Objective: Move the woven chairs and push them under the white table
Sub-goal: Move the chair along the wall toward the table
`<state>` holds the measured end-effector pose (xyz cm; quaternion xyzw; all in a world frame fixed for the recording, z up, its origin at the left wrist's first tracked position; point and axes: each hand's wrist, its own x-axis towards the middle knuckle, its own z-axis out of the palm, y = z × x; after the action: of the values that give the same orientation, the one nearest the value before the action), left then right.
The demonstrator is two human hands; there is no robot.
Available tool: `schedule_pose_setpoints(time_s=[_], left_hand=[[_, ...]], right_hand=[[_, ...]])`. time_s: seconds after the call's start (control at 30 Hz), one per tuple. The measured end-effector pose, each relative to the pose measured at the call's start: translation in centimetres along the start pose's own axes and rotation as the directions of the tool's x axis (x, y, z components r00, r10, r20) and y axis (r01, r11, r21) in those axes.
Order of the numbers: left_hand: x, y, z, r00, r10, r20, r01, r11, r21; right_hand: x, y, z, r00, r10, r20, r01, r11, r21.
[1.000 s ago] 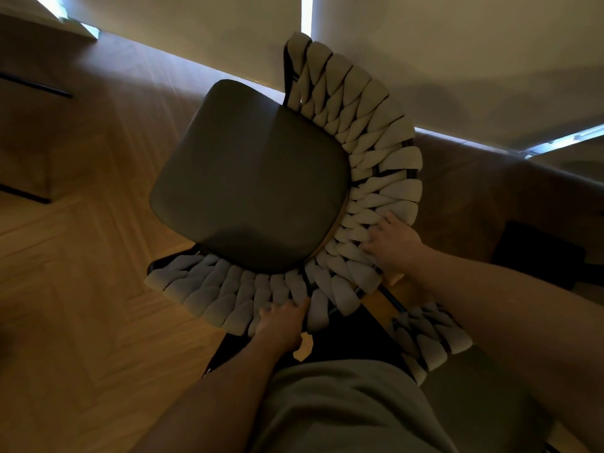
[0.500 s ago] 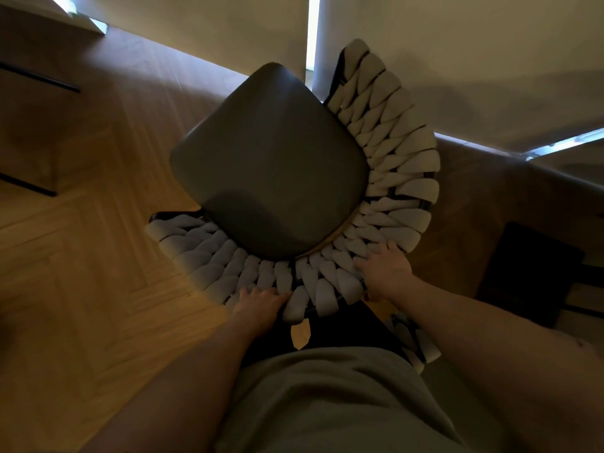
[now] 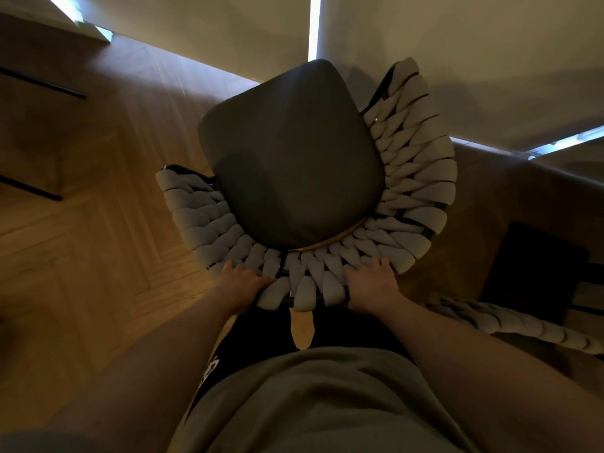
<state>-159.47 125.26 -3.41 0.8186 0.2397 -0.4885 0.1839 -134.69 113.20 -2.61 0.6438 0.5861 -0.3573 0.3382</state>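
You have the woven chair [image 3: 411,178] by the near curve of its backrest, straight ahead of you on the wooden floor [image 3: 81,263], with its dark seat cushion [image 3: 291,165] pointing away towards the white table [image 3: 474,53] at the far side. The far tip of the seat appears to reach the table edge or slip just under it; the rest stands out on the floor.

Your left hand [image 3: 240,286] holds the rim left of centre, fingers curled over the padded weave. Your right hand [image 3: 372,286] does the same right of centre, fingers hooked over the top. Both have a firm hold on the backrest and nothing else.

Judging by the look of it, the pale straps are soft and will give under your fingers, so take your purchase on the stiff dark frame they wrap, not on the padding alone. The chair seems fairly light but wide, and the legs may drag or chatter on the wood. Keep your hands evenly spaced so that it runs straight and does not swing.

A second woven chair [image 3: 510,325] sits near your right side, only partly in view.
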Motion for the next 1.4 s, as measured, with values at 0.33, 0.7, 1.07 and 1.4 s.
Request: schedule_pose_setpoints(time_s=[0.33,0.7,1.07,1.4], left_hand=[[-0.6,-0.4,-0.6,1.0,0.006,-0.016,-0.005,0.998,0.07],[-2.2,-5.7,-0.5,0.99,-0.125,-0.07,0.133,0.982,0.132],[0.4,-1.4,0.5,0.999,-0.028,-0.02,0.027,0.996,-0.085],[0.1,-5.5,0.6,0.996,0.08,-0.048,-0.079,0.996,0.032]], right_hand=[[0.0,-0.5,0.8,0.999,-0.013,-0.041,0.014,0.999,0.037],[-0.7,-3.2,-3.0,0.977,-0.212,-0.026,0.212,0.948,0.237],[1.4,4.8,-3.1,0.997,-0.081,-0.008,0.077,0.972,-0.224],[0.8,1.1,-1.4,0.999,0.052,-0.008,-0.053,0.988,-0.148]])
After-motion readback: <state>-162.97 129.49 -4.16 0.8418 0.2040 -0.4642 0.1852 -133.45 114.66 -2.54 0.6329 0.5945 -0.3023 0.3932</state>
